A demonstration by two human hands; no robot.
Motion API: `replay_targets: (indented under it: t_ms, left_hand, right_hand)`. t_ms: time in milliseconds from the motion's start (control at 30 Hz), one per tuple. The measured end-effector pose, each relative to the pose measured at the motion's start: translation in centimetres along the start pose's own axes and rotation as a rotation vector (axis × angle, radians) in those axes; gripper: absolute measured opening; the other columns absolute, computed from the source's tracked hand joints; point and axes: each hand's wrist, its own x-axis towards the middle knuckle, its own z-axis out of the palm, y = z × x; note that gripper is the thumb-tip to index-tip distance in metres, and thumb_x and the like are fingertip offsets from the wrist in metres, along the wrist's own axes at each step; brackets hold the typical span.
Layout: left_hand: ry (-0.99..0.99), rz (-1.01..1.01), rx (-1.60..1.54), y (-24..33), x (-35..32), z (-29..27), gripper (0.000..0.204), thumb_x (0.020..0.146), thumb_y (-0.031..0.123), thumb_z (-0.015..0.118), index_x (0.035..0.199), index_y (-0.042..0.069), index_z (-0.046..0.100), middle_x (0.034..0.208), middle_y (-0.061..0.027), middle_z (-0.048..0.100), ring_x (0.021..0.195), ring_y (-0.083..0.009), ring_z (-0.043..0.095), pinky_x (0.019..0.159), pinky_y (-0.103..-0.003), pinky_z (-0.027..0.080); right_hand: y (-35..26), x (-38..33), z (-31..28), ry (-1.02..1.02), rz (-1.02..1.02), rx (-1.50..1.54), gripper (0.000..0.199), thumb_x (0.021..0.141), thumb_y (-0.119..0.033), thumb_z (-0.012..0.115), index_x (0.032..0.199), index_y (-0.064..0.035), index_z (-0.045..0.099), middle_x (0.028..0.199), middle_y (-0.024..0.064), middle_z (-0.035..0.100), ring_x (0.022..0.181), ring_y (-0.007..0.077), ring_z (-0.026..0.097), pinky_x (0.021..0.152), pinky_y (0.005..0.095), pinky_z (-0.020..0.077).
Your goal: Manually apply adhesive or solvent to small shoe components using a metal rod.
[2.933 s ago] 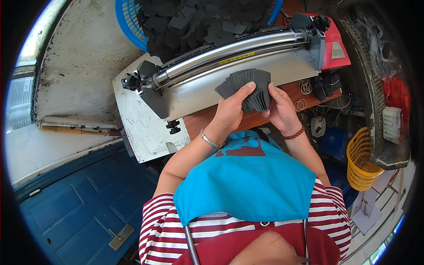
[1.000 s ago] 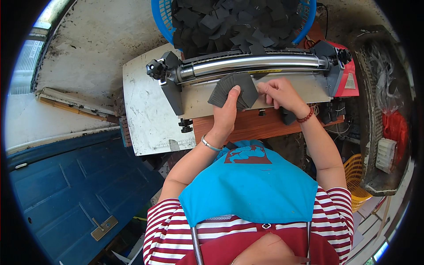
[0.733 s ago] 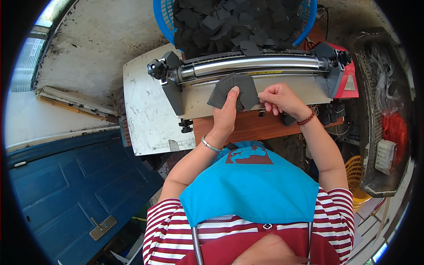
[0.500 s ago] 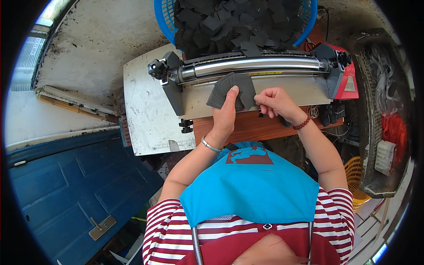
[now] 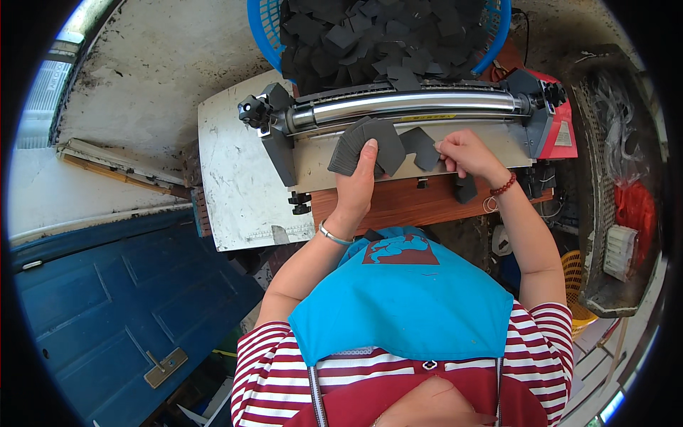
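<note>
Over a metal plate [image 5: 494, 140] on the near side of a shiny roller [image 5: 420, 102], the left hand [image 5: 358, 183] grips fanned dark pieces [image 5: 350, 148], best pinned firmly, while the right hand [image 5: 467, 155] pinches a single piece [image 5: 421, 144] by its right edge, ideally lightly.

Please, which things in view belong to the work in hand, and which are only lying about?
Work in hand:
fanned stack of dark pieces, in the left hand
single dark piece, in the right hand
probably the roller machine and the blue basket of similar pieces

Apparently lying about:
yellow basket
red plastic
clear plastic
</note>
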Motion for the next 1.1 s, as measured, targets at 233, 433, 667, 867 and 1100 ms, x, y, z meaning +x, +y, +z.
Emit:
replay_targets:
  t_ms: [233, 433, 667, 867, 1100]
  left_hand:
    - [0.029, 0.044, 0.052, -0.5, 0.3, 1.3, 0.021, 0.094, 0.012, 0.057, 0.114, 0.006, 0.06, 0.098, -0.0028, 0.064, 0.08, -0.0104, 0.06, 0.056, -0.027, 0.051]
    - [0.05, -0.084, -0.07, -0.4, 0.2, 0.7, 0.019, 0.095, 0.014, 0.056, 0.112, 0.005, 0.06, 0.096, -0.0032, 0.065, 0.078, -0.0112, 0.062, 0.057, -0.026, 0.052]
    - [0.021, -0.066, -0.001, -0.6, 0.1, 0.7, 0.018, 0.094, 0.015, 0.056, 0.11, 0.005, 0.06, 0.095, -0.0034, 0.065, 0.076, -0.0109, 0.062, 0.055, -0.024, 0.052]
    - [0.064, 0.011, 0.051, -0.4, 0.2, -0.1, 0.018, 0.093, 0.012, 0.057, 0.11, 0.005, 0.061, 0.094, -0.0034, 0.064, 0.074, -0.0113, 0.061, 0.055, -0.024, 0.051]
    - [0.053, -0.007, 0.074, -0.5, 0.3, 0.4, 0.017, 0.093, 0.012, 0.057, 0.108, 0.005, 0.061, 0.093, -0.0032, 0.064, 0.074, -0.0104, 0.06, 0.054, -0.024, 0.049]
  right_hand:
    - [-1.0, -0.2, 3.6, 0.088, -0.192, 0.139, 0.035, 0.091, -0.033, 0.062, 0.077, -0.0005, 0.064, 0.058, 0.0037, 0.06, 0.038, 0.0059, 0.048, 0.036, 0.0197, 0.0354]
    - [-1.2, -1.4, 2.8, -0.107, -0.086, 0.174, 0.029, 0.091, -0.031, 0.064, 0.076, -0.0063, 0.063, 0.06, 0.0001, 0.062, 0.041, 0.0031, 0.048, 0.037, 0.0172, 0.0326]
    - [-0.7, -1.1, 2.6, -0.126, -0.123, 0.104, 0.031, 0.091, -0.029, 0.065, 0.07, -0.0065, 0.062, 0.057, -0.0016, 0.058, 0.04, 0.0024, 0.046, 0.037, 0.0171, 0.0324]
    - [-0.7, -1.1, 1.1, -0.092, -0.04, 0.031, 0.032, 0.091, -0.027, 0.064, 0.068, -0.0051, 0.061, 0.056, -0.0002, 0.057, 0.039, 0.0035, 0.045, 0.036, 0.0177, 0.0332]
    - [-1.4, 1.3, 0.7, 0.142, -0.15, 0.069, 0.037, 0.09, -0.033, 0.064, 0.073, -0.0009, 0.063, 0.058, 0.0026, 0.06, 0.037, 0.0055, 0.046, 0.035, 0.0196, 0.0343]
